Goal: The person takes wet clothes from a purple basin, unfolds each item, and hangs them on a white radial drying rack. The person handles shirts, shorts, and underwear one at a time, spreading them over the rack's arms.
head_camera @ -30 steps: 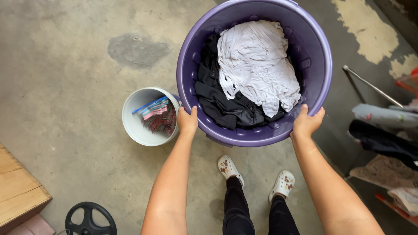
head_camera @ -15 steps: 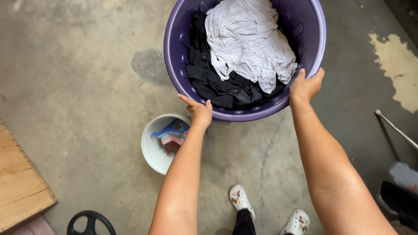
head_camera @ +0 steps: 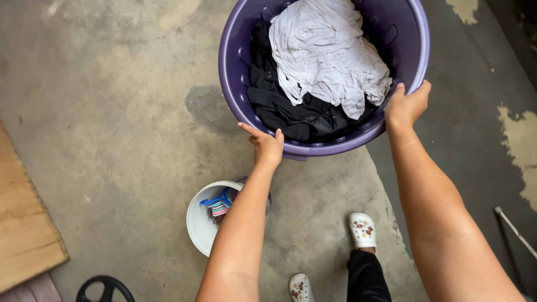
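- A purple laundry basket (head_camera: 238, 50) hung above the concrete floor (head_camera: 100, 112), carried at its near rim so it stayed level.
- Inside lay a white garment (head_camera: 327, 53) over black clothes (head_camera: 279, 103).
- The left hand (head_camera: 267, 146) and right hand (head_camera: 407, 106) each gripped the rim.
- A small white bucket (head_camera: 198, 223) of coloured pegs stood below; no labels showed.

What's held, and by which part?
Both hands, left hand and right hand, hold the purple laundry basket by its near rim, one grip per side.
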